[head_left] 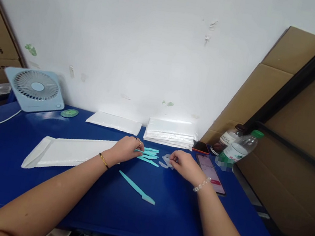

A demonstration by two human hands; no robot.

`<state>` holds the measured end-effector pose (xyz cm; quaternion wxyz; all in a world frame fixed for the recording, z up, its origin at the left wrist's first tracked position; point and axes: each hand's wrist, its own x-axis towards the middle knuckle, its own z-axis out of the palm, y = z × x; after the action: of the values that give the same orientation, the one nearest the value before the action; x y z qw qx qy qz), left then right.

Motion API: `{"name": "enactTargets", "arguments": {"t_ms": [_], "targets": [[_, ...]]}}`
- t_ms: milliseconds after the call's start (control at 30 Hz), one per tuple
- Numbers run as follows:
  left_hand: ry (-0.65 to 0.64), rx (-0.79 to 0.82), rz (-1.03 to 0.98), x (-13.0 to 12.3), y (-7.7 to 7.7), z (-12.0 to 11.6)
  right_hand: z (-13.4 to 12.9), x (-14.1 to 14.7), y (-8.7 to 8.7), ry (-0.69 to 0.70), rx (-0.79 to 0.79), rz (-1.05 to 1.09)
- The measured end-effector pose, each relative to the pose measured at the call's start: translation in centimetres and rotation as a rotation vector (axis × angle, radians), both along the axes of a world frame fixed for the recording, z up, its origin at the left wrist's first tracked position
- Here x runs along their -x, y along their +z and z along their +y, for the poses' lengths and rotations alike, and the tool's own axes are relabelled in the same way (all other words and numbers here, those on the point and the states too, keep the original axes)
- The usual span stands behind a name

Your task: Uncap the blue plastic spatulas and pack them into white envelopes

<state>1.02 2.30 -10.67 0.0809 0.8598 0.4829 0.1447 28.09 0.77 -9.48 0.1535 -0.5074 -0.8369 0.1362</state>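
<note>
My left hand point(128, 150) is closed, its fingertips pinching a turquoise eyebrow razor point(139, 151) at the edge of a small pile. Several more turquoise eyebrow razors point(151, 157) lie in that pile, just right of the fingers. My right hand point(183, 163) has thumb and fingers pinched together at a small heap of translucent plastic pieces point(165, 161), which look like blade covers. Whether one is gripped is hard to make out. Nearer to me, a single turquoise razor point(137, 187) lies slantwise on the blue table point(85, 206).
Left of the razors lies a white padded envelope point(64, 152). White envelopes point(170, 132) are stacked against the wall, beside another envelope point(114, 122). A phone point(211, 173) and two bottles point(234, 149) stand or lie on the right. A blue fan point(37, 88) occupies the back left.
</note>
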Motion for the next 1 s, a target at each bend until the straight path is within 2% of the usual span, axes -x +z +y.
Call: {"name": "enactTargets", "arguments": {"t_ms": [67, 133, 233, 300, 333, 433, 600, 800, 900, 1000], "targets": [[0.007, -0.050, -0.022, -0.1, 0.2, -0.3, -0.4, 0.3, 0.2, 0.014, -0.005, 0.023], [-0.031, -0.023, -0.060, -0.4, 0.8, -1.0, -1.2, 1.0, 0.5, 0.112, 0.062, 0.052], [-0.249, 0.216, -0.031, -0.8, 1.6, -2.4, -2.8, 2.3, 0.8, 0.324, 0.241, 0.022], [-0.375, 0.363, 0.048, -1.1, 1.8, -3.2, -3.5, 3.0, 0.7, 0.390, 0.298, -0.031], [-0.394, 0.402, 0.083, -1.3, 1.8, -3.5, -3.6, 3.3, 0.6, 0.399, 0.307, -0.050], [-0.340, 0.418, 0.117, -1.7, 1.4, -3.7, -3.6, 3.6, 0.2, 0.386, 0.309, -0.059], [-0.239, 0.287, 0.063, -1.7, 1.1, -3.0, -2.7, 3.4, -0.3, 0.315, 0.302, 0.018], [-0.088, 0.164, -0.025, -0.7, 1.2, -1.4, -0.8, 1.6, -0.6, 0.126, 0.179, 0.163], [-0.025, 0.098, -0.051, -0.1, 0.9, -0.7, 0.3, 0.2, -0.6, -0.003, 0.106, 0.126], [-0.021, 0.110, -0.123, 0.2, 0.5, -0.5, 0.8, -0.3, -0.8, -0.041, -0.020, 0.064]]}}
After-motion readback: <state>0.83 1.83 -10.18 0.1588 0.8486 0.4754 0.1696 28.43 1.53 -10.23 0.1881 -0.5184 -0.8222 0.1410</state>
